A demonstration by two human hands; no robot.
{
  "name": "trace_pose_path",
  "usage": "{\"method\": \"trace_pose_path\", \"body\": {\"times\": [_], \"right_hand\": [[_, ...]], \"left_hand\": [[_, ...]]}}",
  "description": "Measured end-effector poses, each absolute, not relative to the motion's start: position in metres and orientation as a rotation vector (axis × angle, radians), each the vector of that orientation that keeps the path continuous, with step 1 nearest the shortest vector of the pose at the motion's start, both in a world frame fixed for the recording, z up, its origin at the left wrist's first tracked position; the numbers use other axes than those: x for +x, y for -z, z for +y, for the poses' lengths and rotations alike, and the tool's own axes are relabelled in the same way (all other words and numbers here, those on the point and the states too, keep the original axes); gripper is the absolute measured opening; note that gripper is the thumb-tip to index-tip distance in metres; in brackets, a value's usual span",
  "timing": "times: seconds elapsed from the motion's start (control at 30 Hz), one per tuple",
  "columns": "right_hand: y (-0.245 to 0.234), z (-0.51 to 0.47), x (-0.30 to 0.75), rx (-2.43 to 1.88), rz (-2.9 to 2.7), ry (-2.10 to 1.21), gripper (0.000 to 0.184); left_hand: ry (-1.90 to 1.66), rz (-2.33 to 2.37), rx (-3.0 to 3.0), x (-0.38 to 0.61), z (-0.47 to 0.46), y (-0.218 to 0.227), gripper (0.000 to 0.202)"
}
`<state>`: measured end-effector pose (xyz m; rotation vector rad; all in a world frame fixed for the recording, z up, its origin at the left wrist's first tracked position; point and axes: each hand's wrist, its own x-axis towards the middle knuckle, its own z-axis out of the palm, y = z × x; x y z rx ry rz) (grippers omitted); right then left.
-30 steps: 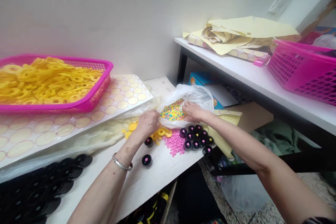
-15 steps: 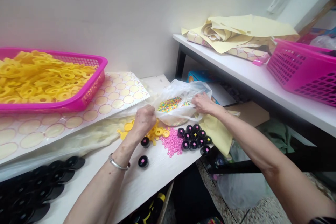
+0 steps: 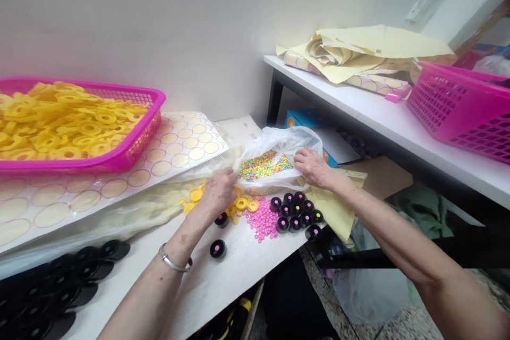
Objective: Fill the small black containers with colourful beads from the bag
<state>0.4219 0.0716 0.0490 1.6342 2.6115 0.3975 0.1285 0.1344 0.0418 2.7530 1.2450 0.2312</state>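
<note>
Right up against the wall sits my low white tabletop [image 3: 223, 281], and off to the right there's a higher one [image 3: 398, 122] with a heap of yellowish backing paper [image 3: 358, 50] and a pink basket [image 3: 462, 106] on it. Over on my left is another pink basket [image 3: 131, 151], piled full of yellow plastic rings [image 3: 67, 127], sitting on a big sheet of round stickers [image 3: 175, 143]. Down in the near left corner there's a bunch of black discs [image 3: 59, 292].

Next size down is the clear plastic bag [image 3: 287, 143], lying at the far edge of the low tabletop, mouth open, stuffed with tiny multicoloured beads [image 3: 263, 164]. My left hand [image 3: 217, 191] is pinching the bag's near left edge, fingers curled shut on the plastic, and my right hand [image 3: 314, 167] is gripping the right edge the same way, so the opening is stretched between them.

Just in front of the bag: a few loose yellow rings [image 3: 241, 203] partly under my left hand, a little pile of pink beads [image 3: 265, 220], and a cluster of small black caps [image 3: 297, 215] with pink dots on top. Two more black caps sit apart, one [image 3: 218, 248] nearer me and one [image 3: 221, 219] right below my left hand. Silver bangle [image 3: 173, 263] on my left wrist, too.
</note>
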Motion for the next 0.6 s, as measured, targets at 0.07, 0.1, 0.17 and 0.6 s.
{"method": "trace_pose_path", "body": {"times": [0.07, 0.1, 0.17, 0.6], "right_hand": [[-0.049, 0.067, 0.421, 1.586, 2.601, -0.421, 0.015], [-0.05, 0.066, 0.42, 1.574, 2.588, -0.425, 0.014], [-0.055, 0.063, 0.417, 1.573, 2.553, -0.427, 0.013], [-0.074, -0.014, 0.349, 1.684, 2.866, -0.621, 0.036]], "left_hand": [[-0.163, 1.224, 2.778, 0.129, 0.129, -0.047, 0.018], [-0.151, 1.206, 2.785, 0.13, 0.128, -0.048, 0.019], [-0.156, 1.166, 2.789, 0.13, 0.127, -0.05, 0.02], [-0.385, 0.956, 2.831, 0.121, 0.121, -0.028, 0.036]]}}
